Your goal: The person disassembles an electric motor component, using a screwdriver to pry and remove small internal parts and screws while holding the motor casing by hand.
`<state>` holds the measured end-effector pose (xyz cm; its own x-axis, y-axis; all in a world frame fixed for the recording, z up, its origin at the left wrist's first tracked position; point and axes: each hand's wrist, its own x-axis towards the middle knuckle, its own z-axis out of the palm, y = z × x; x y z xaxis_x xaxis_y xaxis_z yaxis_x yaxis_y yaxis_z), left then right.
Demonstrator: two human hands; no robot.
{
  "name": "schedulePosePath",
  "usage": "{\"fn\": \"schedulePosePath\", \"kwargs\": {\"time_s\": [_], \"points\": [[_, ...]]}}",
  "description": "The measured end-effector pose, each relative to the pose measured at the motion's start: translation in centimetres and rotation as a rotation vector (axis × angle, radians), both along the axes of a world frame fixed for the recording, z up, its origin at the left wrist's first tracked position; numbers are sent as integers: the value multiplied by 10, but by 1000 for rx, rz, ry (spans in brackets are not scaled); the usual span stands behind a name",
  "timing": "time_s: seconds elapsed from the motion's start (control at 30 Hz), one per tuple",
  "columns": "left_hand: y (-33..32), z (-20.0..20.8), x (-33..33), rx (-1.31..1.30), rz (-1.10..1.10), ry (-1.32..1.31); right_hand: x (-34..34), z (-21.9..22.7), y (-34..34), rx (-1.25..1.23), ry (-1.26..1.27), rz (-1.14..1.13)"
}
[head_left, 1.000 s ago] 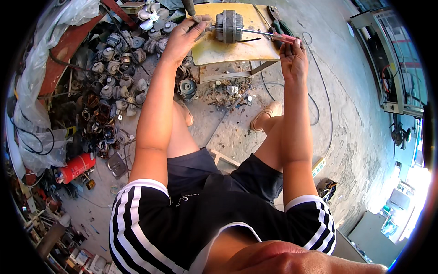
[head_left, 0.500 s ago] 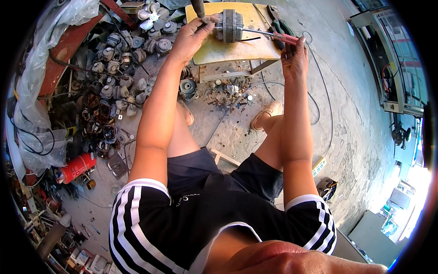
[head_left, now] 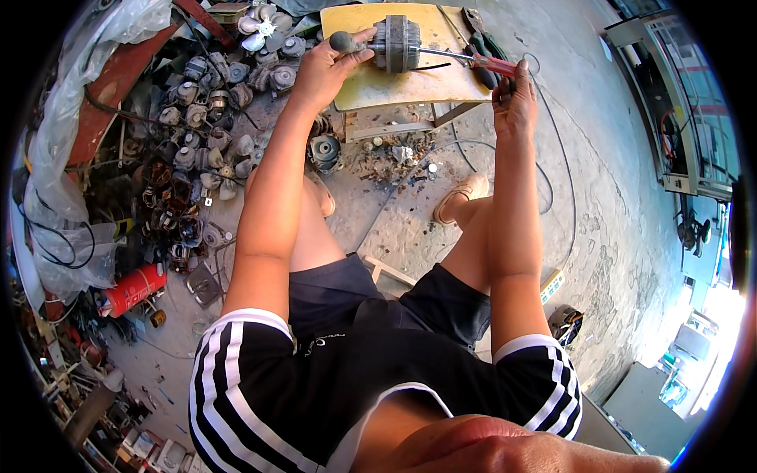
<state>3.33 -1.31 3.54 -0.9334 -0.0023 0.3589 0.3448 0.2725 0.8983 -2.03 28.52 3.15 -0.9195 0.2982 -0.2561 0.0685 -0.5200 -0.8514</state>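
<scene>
A grey, ribbed electric motor (head_left: 397,45) lies on its side on a worn yellow stool top (head_left: 371,93). My left hand (head_left: 319,77) is closed round a dark tool handle with a rounded end (head_left: 341,42); the tool's other end cannot be made out. Its fingertips reach the motor's left side. In my right hand (head_left: 516,106) is a screwdriver with a red handle (head_left: 497,66), gripped near the handle's end. The screwdriver's shaft runs level to the motor's right side and seems to meet it there.
Dark-green-handled pliers (head_left: 481,43) lie at the stool's right edge, behind the screwdriver. Many old motors (head_left: 189,118) and a white fan blade (head_left: 264,27) are heaped at left. A red cylinder (head_left: 134,290) lies below them. Cable (head_left: 564,158) trails over the floor at right.
The dark handle in my left hand has tipped from upright to nearly end-on and lower. My left fingers have spread a little along the motor's side. My right hand has shifted slightly right.
</scene>
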Motion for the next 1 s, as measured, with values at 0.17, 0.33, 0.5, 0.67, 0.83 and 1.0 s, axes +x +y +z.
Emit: {"fn": "schedulePosePath", "kwargs": {"time_s": [0.17,0.33,0.5,0.67,0.83,1.0], "points": [[1,5,2,-118,40,52,-1,2,2,118,1,-6],[-6,-5,-4,-94,40,19,1,6,2,100,120,97],[-3,5,0,-173,62,-10,1,0,1,84,207,112],[-2,7,3,-222,95,16,8,1,-15,-37,92,67],[3,8,2,-253,172,71,4,-9,-5,-18,157,70],[5,8,-1,-287,193,82,3,-9,-7,-24,262,82]]}}
